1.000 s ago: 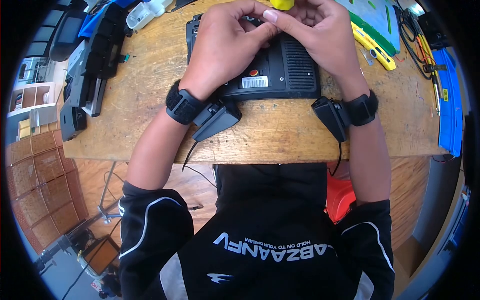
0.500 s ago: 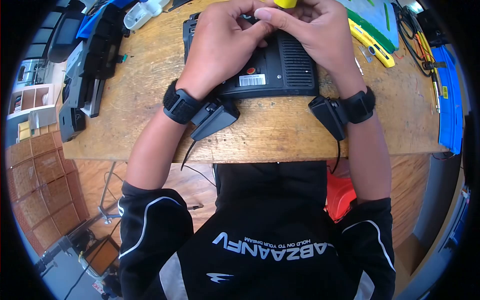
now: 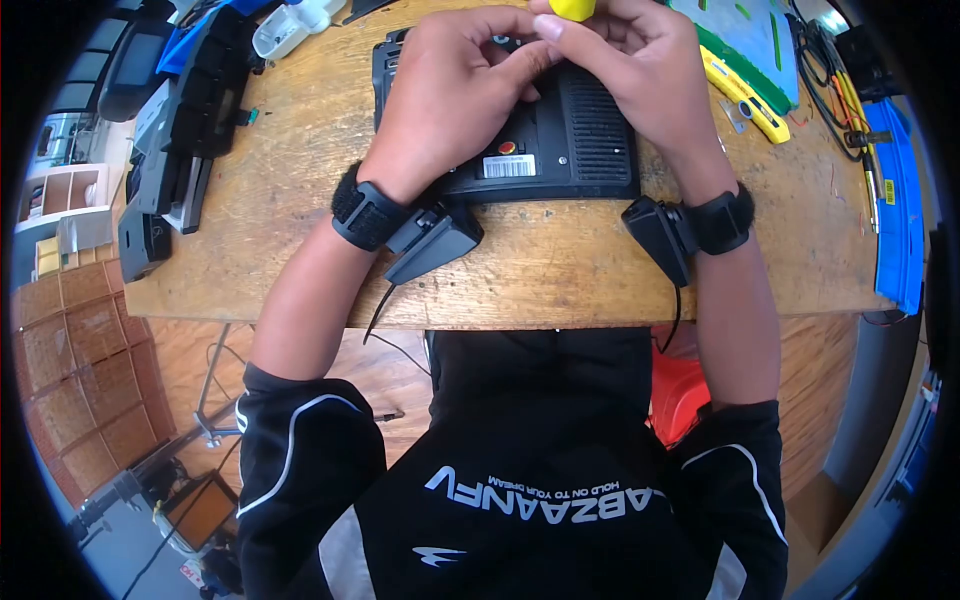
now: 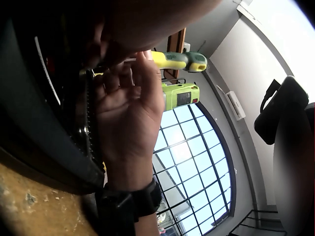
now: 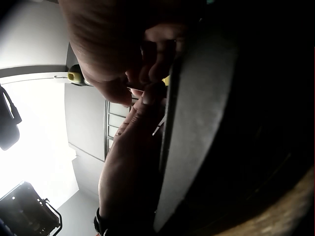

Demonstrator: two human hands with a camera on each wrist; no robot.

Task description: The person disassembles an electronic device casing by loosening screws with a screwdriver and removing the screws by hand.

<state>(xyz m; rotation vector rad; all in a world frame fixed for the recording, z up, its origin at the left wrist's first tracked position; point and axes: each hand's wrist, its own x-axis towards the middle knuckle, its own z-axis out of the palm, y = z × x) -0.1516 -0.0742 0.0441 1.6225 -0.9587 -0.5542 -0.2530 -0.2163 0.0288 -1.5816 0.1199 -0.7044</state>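
A black device casing [image 3: 597,130] with vent slots, screws and a barcode label [image 3: 510,165] lies on the wooden table under both hands. My right hand [image 3: 650,85] grips a screwdriver [image 4: 172,61] with a yellow and grey-green handle, thumb and fingers close round its thin shaft. Only the yellow end of the handle [image 3: 572,8] shows in the head view. My left hand [image 3: 440,100] leans over the casing from the left, its thumb and forefinger pinching low on the shaft in the right wrist view. The screwdriver's tip is hidden behind the fingers.
A yellow utility knife [image 3: 745,92] and a green-edged board [image 3: 755,45] lie right of the casing. Farther right are cables [image 3: 825,70] and a blue tray [image 3: 900,210]. Black equipment [image 3: 200,110] stands at left, near a clear plastic box [image 3: 285,35].
The right thumb has slid slightly left and then back right at the screwdriver. The yellow handle end shows a little farther right. Both wrists and the casing stay nearly in place.
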